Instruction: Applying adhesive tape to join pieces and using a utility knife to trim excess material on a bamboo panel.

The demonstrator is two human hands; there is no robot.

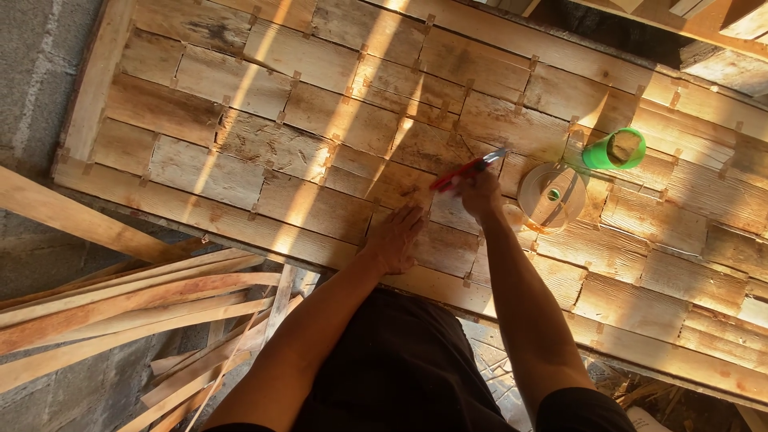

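Note:
A large wooden panel (pixel 264 144) made of many short staggered boards lies in front of me, with small wood spacers in the joints. My left hand (pixel 394 237) rests flat on a board near the panel's near edge, fingers spread. My right hand (pixel 478 192) grips a red-handled tool with a metal tip (pixel 468 169), pointing up and right over the boards. Just right of that hand sits a round pale container (pixel 552 194) with a small green piece in it.
A green cup (pixel 614 150) lies on its side on the panel at the right. Several long wooden slats (pixel 120 308) are piled on the floor at the lower left. Concrete wall and floor lie left; more timber shows at the top right.

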